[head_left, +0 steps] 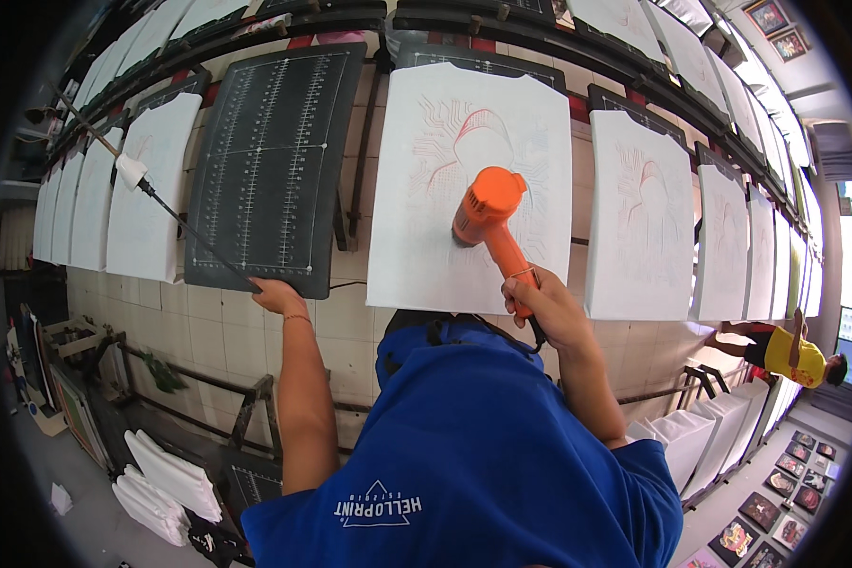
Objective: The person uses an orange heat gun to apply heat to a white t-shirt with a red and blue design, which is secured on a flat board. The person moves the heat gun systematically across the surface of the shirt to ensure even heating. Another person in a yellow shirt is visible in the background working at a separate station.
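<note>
My right hand [554, 308] is wrapped round the handle of an orange heat gun [494, 194]. Its dark nozzle points down at a white T-shirt [417, 256] stretched over a board, bearing a faint red and grey line print. A black power cord [194, 230] runs down from a white plug connector [131, 171] to my left hand [281, 297], whose fingers are closed on it. That hand is at the lower edge of a bare black printing board [273, 161] marked with white ruler scales. From the handle's end, a cord drops toward my waist.
More boards with printed white shirts [639, 218] stand in rows on both sides and beyond a dark rail [502, 24]. White folded cloth [166, 473] lies at lower left. A person in a yellow top [793, 357] stands far right, near framed pictures [762, 511].
</note>
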